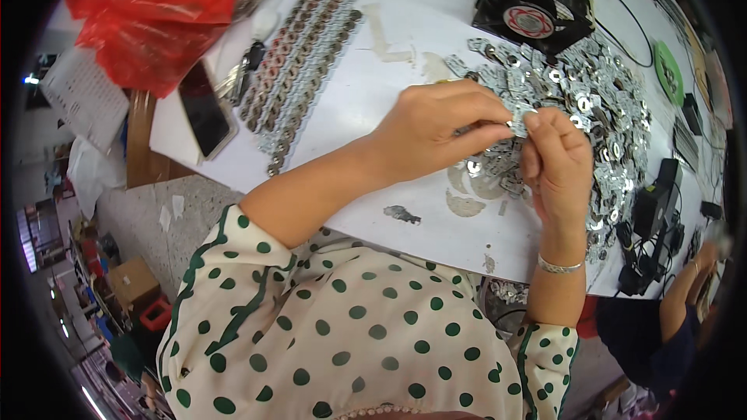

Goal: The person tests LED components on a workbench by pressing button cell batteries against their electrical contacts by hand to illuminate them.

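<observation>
My left hand [447,124] and my right hand [560,159] meet over the near left part of a heap of small silvery metal pieces [618,120]. Between their fingertips they pinch one small shiny metal piece [517,120]; the fingers cover much of it, so its exact kind cannot be made out. Thumb and forefinger are closed on it on both sides. To the left, similar metal pieces with dark or reddish round parts lie in several long slanted rows [299,62] on the white table [373,109].
Beyond the heap stands a black fan [533,12] with a cable. At far left are a red plastic bag [156,27] and a phone [206,120]. Black adapters [657,198] and a green tray [668,71] lie to the right, where another person's arm [681,295] shows.
</observation>
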A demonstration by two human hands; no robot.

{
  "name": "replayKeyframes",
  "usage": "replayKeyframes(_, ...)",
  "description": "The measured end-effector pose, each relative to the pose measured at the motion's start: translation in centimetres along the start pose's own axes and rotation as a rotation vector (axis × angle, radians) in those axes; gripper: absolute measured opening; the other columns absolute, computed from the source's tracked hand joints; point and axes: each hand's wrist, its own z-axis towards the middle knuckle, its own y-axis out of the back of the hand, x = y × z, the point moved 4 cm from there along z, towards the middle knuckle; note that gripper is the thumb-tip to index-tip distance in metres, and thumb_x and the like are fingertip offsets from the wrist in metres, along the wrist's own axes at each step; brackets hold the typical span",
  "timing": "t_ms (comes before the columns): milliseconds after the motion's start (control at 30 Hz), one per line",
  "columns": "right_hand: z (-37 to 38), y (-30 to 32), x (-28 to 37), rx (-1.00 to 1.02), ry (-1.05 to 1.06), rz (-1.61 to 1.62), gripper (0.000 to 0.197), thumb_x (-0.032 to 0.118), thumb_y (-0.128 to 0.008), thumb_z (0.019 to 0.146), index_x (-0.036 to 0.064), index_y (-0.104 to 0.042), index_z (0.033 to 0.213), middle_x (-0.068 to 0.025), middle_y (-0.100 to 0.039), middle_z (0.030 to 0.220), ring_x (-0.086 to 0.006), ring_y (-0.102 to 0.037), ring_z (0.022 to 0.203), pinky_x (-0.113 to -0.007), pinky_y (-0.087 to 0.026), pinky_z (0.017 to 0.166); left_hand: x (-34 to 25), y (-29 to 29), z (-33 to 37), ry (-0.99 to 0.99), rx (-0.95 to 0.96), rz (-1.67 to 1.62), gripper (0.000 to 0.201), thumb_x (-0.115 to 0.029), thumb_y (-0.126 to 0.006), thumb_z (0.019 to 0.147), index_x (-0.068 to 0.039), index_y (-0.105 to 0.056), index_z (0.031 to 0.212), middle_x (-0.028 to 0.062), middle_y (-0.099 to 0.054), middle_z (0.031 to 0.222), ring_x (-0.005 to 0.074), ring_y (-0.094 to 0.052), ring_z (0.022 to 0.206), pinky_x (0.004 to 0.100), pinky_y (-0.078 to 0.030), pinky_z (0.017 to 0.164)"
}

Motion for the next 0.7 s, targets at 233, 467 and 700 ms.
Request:
replayKeyframes(233,-0.3,4.9,4.5,-0.534,0.469,-1.092,0.016,0.017,-0.071,0.084,0.0024,-0.064,0.082,-0.0002,-0.054,0.054,-0.0065,-0.041,0.048,-0.024,-0.035,0.048,-0.6,3.9,1.4,0.032,0.034,0.446,0.026,-0.023,-0.076,0.079,-0.004,-0.068,0.093,0.0103,-0.067,0.090,0.0199,-0.065,0.070,0.0296,-0.053,0.065)
replayKeyframes(467,-0.5,5.2,4.7,-0.481,0.479,-1.126,0.019,0.019,-0.070,0.086,0.0017,-0.063,0.084,-0.0056,-0.054,0.055,-0.0116,-0.042,0.049,-0.027,-0.039,0.050,3.3,11.6,-1.2,0.439,0.196,1.151,0.033,-0.023,-0.072,0.080,-0.005,-0.062,0.106,0.0166,-0.069,0.088,0.0338,-0.067,0.078,0.0430,-0.053,0.069)
replayKeyframes(700,-0.5,3.7,4.4,-0.378,0.574,-0.975,0.018,0.018,-0.066,0.091,0.0001,-0.063,0.088,-0.0055,-0.053,0.058,-0.0105,-0.041,0.052,-0.026,-0.037,0.050,3.3,12.0,-0.7,0.549,0.266,1.271,0.042,-0.013,-0.068,0.079,-0.004,-0.056,0.118,0.0183,-0.069,0.081,0.0361,-0.066,0.074,0.0449,-0.053,0.071)
